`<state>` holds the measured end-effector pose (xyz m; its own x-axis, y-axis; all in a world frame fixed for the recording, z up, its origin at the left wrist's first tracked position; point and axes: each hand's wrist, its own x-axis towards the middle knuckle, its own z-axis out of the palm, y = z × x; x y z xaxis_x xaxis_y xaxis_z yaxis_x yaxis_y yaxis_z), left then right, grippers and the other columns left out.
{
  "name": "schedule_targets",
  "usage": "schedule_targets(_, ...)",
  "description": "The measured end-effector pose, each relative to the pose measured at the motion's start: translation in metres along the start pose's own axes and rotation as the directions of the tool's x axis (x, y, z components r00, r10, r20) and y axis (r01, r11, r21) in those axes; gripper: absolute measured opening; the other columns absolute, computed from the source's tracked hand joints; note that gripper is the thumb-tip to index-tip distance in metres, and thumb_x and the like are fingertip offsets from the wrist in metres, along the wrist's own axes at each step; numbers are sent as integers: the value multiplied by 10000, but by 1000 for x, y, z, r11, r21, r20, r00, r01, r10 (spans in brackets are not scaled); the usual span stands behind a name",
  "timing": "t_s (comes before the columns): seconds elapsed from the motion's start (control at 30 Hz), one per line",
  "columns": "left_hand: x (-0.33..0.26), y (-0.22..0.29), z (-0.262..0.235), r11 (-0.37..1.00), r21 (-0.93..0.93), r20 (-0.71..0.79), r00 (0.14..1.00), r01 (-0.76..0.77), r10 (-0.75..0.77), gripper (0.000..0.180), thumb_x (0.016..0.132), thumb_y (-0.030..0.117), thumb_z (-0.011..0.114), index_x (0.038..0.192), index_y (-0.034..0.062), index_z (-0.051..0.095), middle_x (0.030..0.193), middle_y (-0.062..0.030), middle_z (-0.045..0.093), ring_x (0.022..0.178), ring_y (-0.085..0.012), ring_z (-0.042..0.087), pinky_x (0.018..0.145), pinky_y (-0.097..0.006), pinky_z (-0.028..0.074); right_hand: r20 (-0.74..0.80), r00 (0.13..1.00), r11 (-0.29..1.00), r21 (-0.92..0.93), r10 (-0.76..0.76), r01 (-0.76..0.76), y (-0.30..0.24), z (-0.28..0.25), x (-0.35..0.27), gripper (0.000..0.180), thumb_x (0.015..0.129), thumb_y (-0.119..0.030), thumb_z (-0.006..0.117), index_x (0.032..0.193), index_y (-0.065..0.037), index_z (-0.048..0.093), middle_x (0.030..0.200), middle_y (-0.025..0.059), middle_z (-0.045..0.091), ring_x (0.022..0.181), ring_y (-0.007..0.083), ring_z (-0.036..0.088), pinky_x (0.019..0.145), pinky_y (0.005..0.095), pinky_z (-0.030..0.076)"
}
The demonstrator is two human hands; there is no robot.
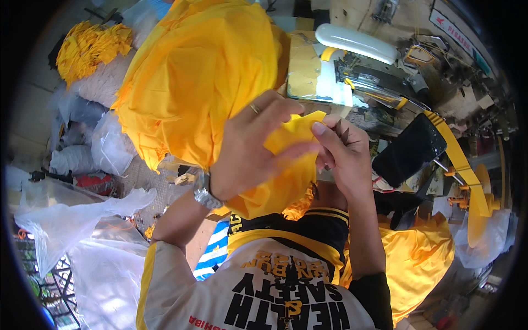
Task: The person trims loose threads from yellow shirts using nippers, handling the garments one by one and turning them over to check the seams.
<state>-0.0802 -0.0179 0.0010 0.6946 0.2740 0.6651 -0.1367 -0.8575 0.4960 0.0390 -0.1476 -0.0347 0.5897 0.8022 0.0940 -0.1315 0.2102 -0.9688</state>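
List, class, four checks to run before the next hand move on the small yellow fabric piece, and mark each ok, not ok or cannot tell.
1. Left hand grips the yellow fabric piece: ok.
2. Right hand pinches its upper edge: ok.
3. Piece apart from the big yellow fabric pile: cannot tell.
4. Sewing machine needle area visible: not ok, too blurred.
5. Black phone clear of both hands: ok.

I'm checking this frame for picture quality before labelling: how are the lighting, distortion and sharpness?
Head view: bright daylight, strong fisheye bending with a black rim at the edges; glare on the white sewing machine; the left hand and right hand on the yellow fabric piece are fairly sharp; clear plastic bags look washed out.
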Motion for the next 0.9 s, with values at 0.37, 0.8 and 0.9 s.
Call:
schedule_targets(0.37, -23, -5, 19, 584, -692, 192, 887, 425, -419, 150, 860, 8, 685, 1003, -37, 673, 929, -55, 670, 802, -87, 627, 732, -215, 494, -5, 1000, 994, 106, 22, -21, 2, -2, -11, 197, 961, -185, 595, 921, 0, 647, 650, -23, 529, 468, 18, 390, 447, 196, 393)
schedule_targets(0.8, -22, -20, 17, 509, -718, 244, 856, 475, -455, 228, 892, -14, 611, 1117, -1, 645, 1100, -78, 632, 1016, -140, 596, 854, -289, 487, -4, 999, 992, 111, -51, 51, -6, -5, -19, 75, 917, -82, 647, 947, -15, 634, 737, -28, 572, 526, 5, 439, 479, 171, 330)
schedule_targets(0.9, -13, -9, 19, 904, -414, -24, 992, 103, -124, 196, 897, -2, 606, 1086, 3, 659, 1068, -79, 642, 976, -141, 600, 832, -277, 485, -19, 997, 996, -45, -75, 74, -7, -2, -17, 90, 928, -97, 637, 944, -8, 642, 690, -29, 561, 525, 8, 450, 480, 173, 348)
